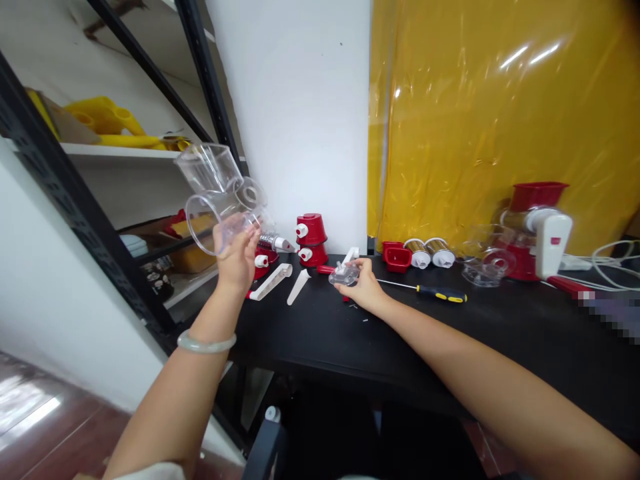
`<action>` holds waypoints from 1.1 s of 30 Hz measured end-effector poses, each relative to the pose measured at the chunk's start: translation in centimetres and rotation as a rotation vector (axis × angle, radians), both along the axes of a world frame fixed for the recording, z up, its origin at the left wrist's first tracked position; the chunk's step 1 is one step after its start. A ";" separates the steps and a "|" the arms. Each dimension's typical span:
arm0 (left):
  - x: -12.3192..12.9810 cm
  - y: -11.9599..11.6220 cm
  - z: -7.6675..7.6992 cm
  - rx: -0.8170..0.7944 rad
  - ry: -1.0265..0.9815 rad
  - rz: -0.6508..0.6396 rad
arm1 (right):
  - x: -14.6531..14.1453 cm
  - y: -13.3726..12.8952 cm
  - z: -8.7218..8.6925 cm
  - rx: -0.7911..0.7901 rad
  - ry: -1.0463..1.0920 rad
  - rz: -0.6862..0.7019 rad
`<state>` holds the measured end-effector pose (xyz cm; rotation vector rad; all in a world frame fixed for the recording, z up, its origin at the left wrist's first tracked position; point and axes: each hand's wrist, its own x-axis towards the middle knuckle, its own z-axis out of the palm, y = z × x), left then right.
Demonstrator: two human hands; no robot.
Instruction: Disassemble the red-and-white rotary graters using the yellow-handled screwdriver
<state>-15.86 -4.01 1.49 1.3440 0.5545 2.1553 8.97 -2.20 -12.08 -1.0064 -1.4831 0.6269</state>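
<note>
My left hand (236,257) is closed around the lower part of a clear plastic grater housing (210,173), held up above the table's left side with its wide round mouth facing me. Over the table's middle, my right hand (364,285) pinches a small clear plastic base piece (344,273). Behind that piece a white crank handle with a red grip (326,270) is partly hidden. Two white handle arms lie on the table left of my right hand, one of them a long crank arm (271,281). Stacked red bases (313,240) stand at the back.
A yellow-and-black screwdriver (443,294) lies right of my right hand, near small screws (365,320). Farther back are red hoppers (397,257), drum graters (430,253) and an assembled red-and-white grater (540,230). A black-framed shelf (125,152) borders the left; cables lie at far right.
</note>
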 end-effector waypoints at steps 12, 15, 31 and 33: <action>-0.1 0.8 -2.1 -0.300 0.128 -0.142 | -4.0 -0.7 2.0 -0.146 -0.625 0.098; 0.2 1.2 -2.3 -0.309 0.211 -0.091 | -5.1 -0.9 2.3 -0.140 -0.730 0.101; 3.7 1.8 -3.1 -0.311 0.570 0.178 | 0.6 -1.7 6.4 0.105 -0.726 -0.005; 4.0 1.9 -2.7 -0.308 0.643 0.242 | 2.9 -1.7 8.3 0.187 -0.645 -0.072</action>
